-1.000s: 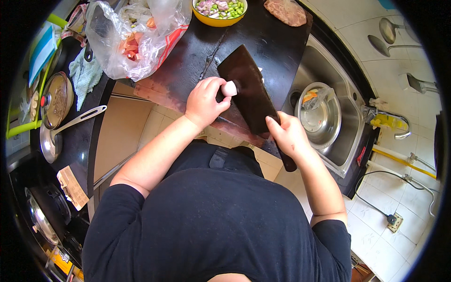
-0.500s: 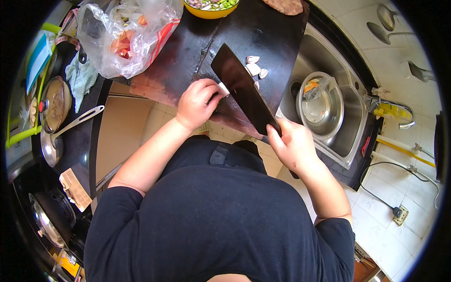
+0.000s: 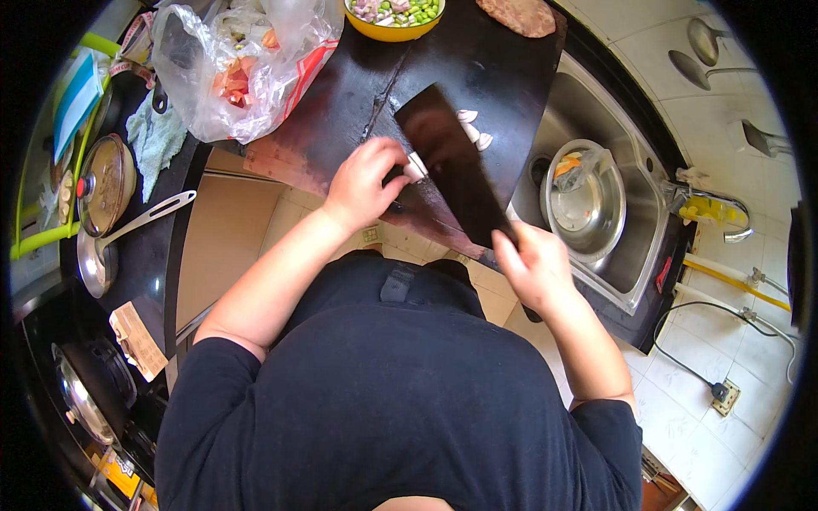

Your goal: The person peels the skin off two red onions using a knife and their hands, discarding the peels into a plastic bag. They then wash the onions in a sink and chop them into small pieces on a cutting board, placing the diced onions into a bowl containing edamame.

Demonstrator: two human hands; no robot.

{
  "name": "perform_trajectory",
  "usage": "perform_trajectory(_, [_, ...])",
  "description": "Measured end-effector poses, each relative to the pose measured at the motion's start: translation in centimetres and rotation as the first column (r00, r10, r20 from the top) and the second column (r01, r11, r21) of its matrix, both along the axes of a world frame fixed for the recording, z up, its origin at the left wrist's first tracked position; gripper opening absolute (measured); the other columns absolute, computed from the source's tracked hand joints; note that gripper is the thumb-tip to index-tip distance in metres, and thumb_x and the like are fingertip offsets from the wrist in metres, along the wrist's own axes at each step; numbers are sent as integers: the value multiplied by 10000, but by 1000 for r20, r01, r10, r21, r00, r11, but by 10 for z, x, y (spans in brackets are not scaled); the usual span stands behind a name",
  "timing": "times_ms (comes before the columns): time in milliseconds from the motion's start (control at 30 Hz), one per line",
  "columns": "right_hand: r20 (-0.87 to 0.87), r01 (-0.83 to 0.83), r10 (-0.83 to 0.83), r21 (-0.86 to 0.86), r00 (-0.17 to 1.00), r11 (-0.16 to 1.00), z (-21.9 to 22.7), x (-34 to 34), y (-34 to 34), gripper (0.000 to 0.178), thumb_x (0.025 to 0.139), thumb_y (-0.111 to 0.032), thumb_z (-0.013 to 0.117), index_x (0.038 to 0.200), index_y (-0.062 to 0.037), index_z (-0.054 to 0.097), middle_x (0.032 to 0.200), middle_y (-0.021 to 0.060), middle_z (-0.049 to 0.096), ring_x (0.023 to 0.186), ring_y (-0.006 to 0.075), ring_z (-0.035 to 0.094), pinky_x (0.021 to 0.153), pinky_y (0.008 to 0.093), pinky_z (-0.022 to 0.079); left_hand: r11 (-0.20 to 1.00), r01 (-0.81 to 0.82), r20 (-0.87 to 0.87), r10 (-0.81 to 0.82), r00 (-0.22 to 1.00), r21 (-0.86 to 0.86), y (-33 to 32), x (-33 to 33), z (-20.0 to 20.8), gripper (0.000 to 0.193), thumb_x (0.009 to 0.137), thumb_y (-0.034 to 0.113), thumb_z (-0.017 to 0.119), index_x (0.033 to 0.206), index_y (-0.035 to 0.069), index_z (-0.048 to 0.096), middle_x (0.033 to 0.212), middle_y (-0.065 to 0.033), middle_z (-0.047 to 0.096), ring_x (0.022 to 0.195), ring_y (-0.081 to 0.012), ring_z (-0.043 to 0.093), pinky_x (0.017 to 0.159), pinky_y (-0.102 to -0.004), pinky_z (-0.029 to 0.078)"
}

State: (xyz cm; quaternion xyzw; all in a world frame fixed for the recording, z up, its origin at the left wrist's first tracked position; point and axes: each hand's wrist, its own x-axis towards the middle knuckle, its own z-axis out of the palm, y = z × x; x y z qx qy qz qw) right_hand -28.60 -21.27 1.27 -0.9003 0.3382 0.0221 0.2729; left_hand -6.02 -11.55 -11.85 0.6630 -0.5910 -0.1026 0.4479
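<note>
My right hand [image 3: 538, 266] grips the handle of a wide dark cleaver [image 3: 452, 157], whose blade slants up to the left over the dark counter and is slightly blurred. Left of the blade, the bent fingers of my left hand [image 3: 365, 180] close on a small pale vegetable piece [image 3: 415, 168], close to the blade's edge. Several loose white pieces [image 3: 471, 131] lie just right of the blade, partly hidden by it. A yellow bowl [image 3: 394, 31] of chopped green and purplish-white bits stands at the far edge of view.
A clear plastic bag [image 3: 192, 94] of scraps lies on the left of the counter [image 3: 503, 72]. At far right is a flat brownish round [image 3: 521, 15]. A steel sink [image 3: 635, 255] with a metal basin [image 3: 619, 213] adjoins on the right; a pan lid [image 3: 109, 183] sits left.
The cleaver's blade has turned and shows more of its flat side. My left fingers have shifted slightly, still on the pale piece. The whole view has moved a little.
</note>
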Motion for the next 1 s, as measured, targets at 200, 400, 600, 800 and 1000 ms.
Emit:
perform_trajectory(200, [44, 300, -350, 419, 936, 857, 26, -10, -11, 280, 857, -252, 561, 801, 23, 557, 662, 196, 580, 595, 338, 574, 583, 374, 449, 946, 273, 40, -284, 958, 172, -22, 22, 13, 330, 640, 80, 712, 939, 52, 575, 1004, -99, 599, 980, -298, 561, 859, -381, 440])
perform_trajectory(400, [-36, 155, -152, 79, 988, 985, 17, -3, -4, 274, 852, -285, 550, 827, -18, 604, 711, 199, 604, 686, 371, 605, 634, 416, 481, 979, -160, 103, 148, 984, 124, -8, -17, 5, 338, 636, 178, 772, 892, 46, 595, 882, -96, 600, 840, -295, 572, 767, -367, 461])
perform_trajectory(600, [-99, 4, -5, -8, 995, 1000, 7, 0, 7, 231, 860, -257, 515, 854, -46, 609, 708, 177, 617, 680, 358, 617, 636, 432, 494, 984, -169, 62, 173, 983, -64, 0, -20, -5, 231, 678, 100, 723, 868, 26, 615, 896, -108, 610, 846, -292, 587, 764, -367, 474])
perform_trajectory(800, [-311, -118, 79, -110, 947, 987, 5, 20, 16, 230, 863, -245, 492, 801, -35, 564, 662, 173, 617, 642, 345, 627, 620, 429, 506, 989, -136, 46, 139, 989, -65, -1, -20, -6, 181, 696, 83, 695, 848, 25, 616, 909, -115, 622, 849, -302, 595, 772, -373, 478])
perform_trajectory(1000, [-45, 34, -35, -26, 998, 999, -12, 8, 2, 283, 863, -297, 516, 848, -26, 599, 702, 208, 617, 686, 366, 623, 642, 439, 498, 995, -103, 53, 103, 993, 5, -1, -22, 5, 237, 685, 120, 712, 872, 27, 600, 929, -117, 599, 876, -308, 583, 786, -373, 470])
